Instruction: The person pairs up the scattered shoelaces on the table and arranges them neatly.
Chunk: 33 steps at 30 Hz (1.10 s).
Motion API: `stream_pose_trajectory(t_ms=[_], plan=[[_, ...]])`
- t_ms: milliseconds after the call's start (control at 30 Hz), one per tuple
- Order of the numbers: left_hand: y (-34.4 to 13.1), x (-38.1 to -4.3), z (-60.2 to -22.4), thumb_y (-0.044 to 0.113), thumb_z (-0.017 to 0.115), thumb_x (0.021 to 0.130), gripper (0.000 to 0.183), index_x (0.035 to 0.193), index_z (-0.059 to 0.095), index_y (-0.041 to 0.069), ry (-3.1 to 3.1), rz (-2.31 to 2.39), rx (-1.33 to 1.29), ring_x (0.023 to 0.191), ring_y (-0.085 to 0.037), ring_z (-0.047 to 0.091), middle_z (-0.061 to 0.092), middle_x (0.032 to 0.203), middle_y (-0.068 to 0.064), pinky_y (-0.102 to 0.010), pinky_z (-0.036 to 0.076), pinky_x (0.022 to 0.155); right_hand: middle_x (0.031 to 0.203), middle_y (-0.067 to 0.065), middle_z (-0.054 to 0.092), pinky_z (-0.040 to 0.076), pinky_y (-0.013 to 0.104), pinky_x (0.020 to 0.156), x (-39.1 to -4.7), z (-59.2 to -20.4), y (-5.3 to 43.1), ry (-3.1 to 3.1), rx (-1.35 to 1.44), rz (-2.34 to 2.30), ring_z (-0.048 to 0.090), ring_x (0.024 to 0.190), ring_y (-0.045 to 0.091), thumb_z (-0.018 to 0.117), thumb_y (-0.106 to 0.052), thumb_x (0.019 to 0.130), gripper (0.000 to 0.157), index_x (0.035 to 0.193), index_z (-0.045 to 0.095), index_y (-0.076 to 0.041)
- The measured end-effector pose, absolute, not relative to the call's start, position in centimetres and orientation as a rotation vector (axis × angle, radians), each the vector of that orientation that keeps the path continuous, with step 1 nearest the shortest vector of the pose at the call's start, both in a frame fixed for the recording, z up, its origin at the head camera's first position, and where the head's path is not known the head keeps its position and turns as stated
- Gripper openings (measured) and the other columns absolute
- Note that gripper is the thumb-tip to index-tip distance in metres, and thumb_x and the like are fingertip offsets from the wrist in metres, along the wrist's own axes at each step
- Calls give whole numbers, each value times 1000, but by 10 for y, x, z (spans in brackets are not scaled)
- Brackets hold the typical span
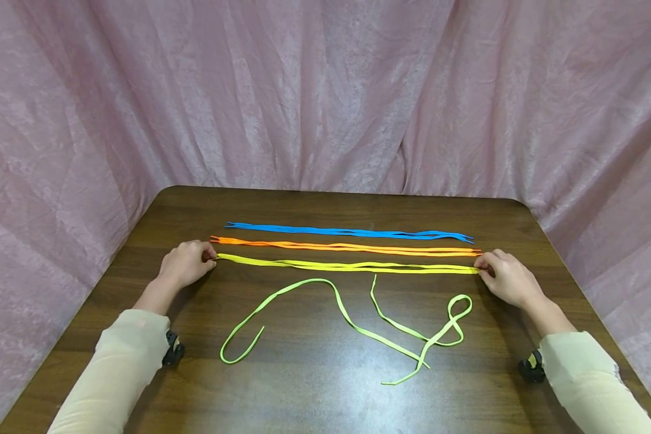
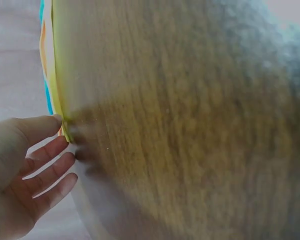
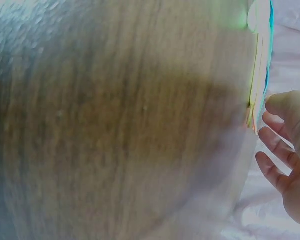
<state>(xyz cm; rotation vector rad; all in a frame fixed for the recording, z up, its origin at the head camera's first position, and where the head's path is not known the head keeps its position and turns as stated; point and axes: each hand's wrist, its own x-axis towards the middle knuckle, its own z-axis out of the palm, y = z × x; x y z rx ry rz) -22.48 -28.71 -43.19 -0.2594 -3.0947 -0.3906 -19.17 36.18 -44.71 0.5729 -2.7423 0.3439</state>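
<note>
Bright yellow shoelaces lie stretched side by side across the table. My left hand pinches their left end between thumb and index finger, with the other fingers loosely spread. At the right end, my right hand has its fingertips close beside the lace tips. Those tips show outside the fingers in the right wrist view. Just beyond the yellow laces run orange shoelaces, and farther back blue ones, roughly parallel.
Two loose yellow-green shoelaces lie nearer on the wooden table: a long curved one at left and a looped one at right, crossing near their ends. A pink curtain hangs behind the table.
</note>
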Motion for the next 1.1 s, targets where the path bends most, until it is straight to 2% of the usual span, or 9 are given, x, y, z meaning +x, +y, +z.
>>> stream_pose_trajectory(t_ms=[800,1100], plan=[[-274,-195,-417,21,68,80,23,102,67,12,-3108,-372,-417,91,-36,61,65,103,-11,-54,45,69,89,7,63,46,44,69,-183,-431,324,-2628,788,349,59,80,28,70,-1,70,24,93,65,-6],[-249,-188,-413,19,70,79,24,101,68,12,-3045,-373,-553,92,-32,62,65,102,-7,-51,47,73,92,7,62,48,42,69,-179,-429,305,-2685,867,325,60,83,25,73,-4,71,26,96,65,-5]])
